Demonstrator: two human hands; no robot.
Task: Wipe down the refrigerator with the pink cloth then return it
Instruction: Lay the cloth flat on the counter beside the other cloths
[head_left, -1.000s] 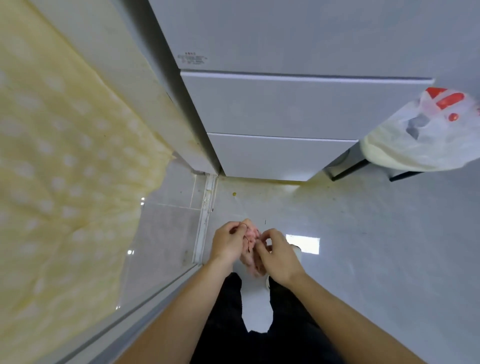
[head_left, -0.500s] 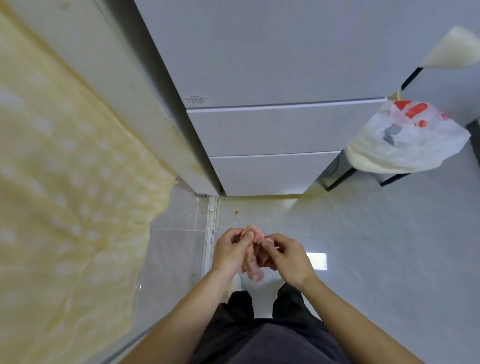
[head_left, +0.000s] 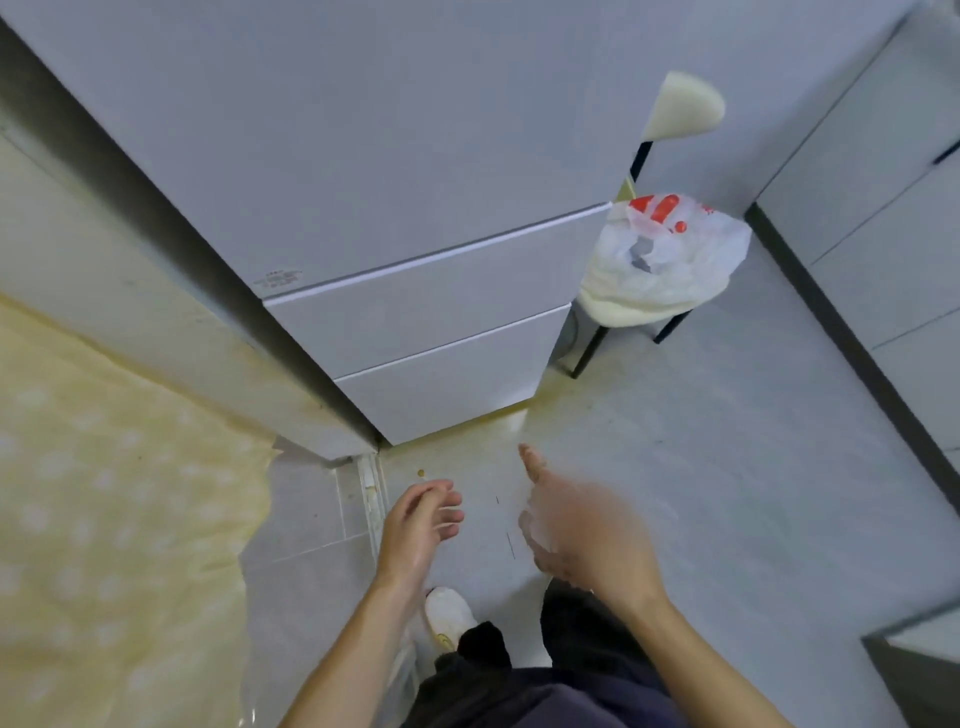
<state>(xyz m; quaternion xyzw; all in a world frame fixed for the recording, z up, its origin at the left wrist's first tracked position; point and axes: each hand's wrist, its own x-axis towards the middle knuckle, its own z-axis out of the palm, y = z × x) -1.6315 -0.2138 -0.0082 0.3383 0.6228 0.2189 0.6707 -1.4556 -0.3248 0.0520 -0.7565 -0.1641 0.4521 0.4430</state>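
Left hand (head_left: 421, 525) loosely curled, empty. Right hand (head_left: 576, 535) blurred, fingers spread, gripping nothing. Pink cloth not in view. Refrigerator (head_left: 363, 156) just ahead, doors closed. Judgement: no wiping underway; cannot tell whether done or cloth returned.

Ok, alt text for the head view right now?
Two bare hands hang apart above a grey floor: the left hand loosely curled and empty, the right hand motion-blurred. Ahead stands a white refrigerator, with a white plastic bag on a cream chair beside it.
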